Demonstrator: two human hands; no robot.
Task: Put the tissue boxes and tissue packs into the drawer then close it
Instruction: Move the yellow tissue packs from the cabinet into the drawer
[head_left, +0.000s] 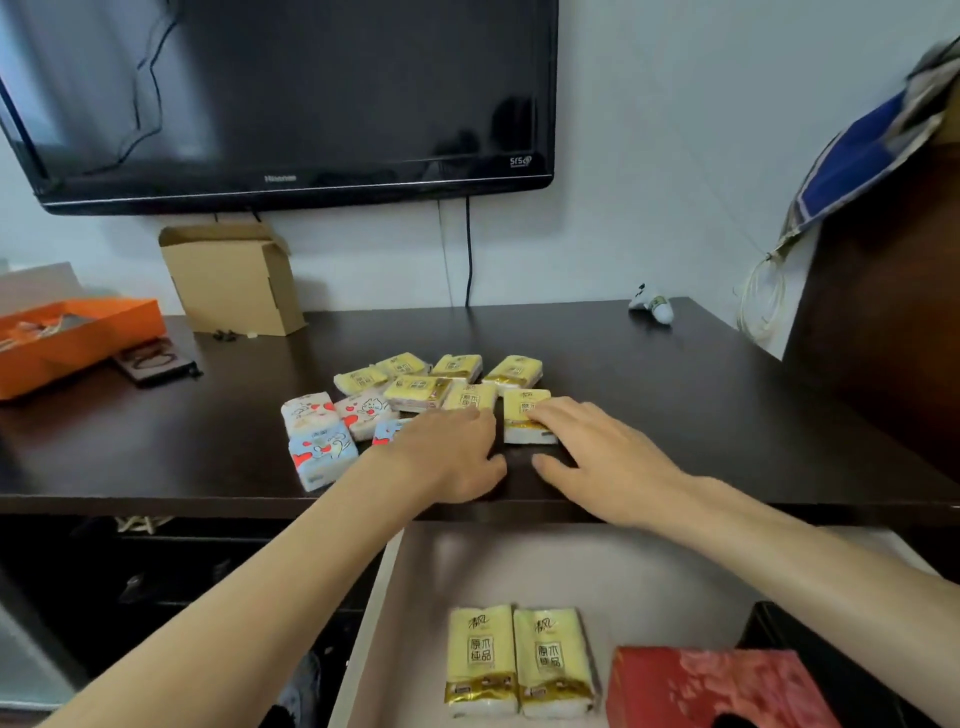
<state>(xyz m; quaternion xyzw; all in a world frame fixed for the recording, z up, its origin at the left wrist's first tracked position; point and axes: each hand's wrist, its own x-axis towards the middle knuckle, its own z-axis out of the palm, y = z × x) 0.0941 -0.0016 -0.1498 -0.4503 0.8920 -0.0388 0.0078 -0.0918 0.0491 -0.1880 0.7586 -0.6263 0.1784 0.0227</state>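
Packs (525, 415) beside the drawer (571, 577) look soft and light; I advise pinching their long edges. Left hand (452, 457) and right hand (597, 457) rest spread, holding nothing.

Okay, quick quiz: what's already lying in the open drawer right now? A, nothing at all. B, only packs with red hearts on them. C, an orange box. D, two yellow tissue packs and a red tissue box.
D: two yellow tissue packs lie side by side on the floor of the drawer, with a red tissue box just to their right; the heart-printed packs are up on the tabletop.
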